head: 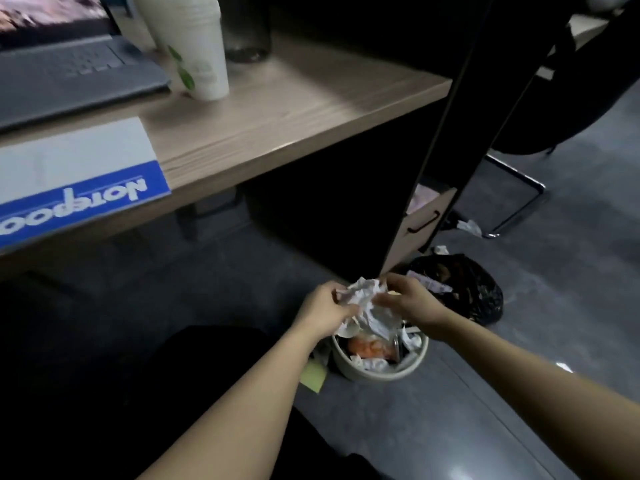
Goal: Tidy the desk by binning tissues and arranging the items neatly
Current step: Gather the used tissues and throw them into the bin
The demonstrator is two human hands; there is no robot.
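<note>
A wad of crumpled white tissues (367, 303) is held between both hands just above a small round beige bin (377, 372) on the floor. My left hand (325, 310) grips the wad's left side and my right hand (408, 299) grips its right side. The bin holds crumpled paper and an orange wrapper. On the wooden desk (294, 109) at upper left lie a blue-and-white notebook (76, 174), an open grey laptop (69, 64) and a stack of white paper cups (197, 50).
A black rubbish bag (464, 285) sits on the floor right of the bin, with tissue scraps (469, 226) beyond it. A dark partition panel (440, 133) ends the desk. A yellow sticky note (313, 374) lies left of the bin. A dark bottle (247, 26) stands behind the cups.
</note>
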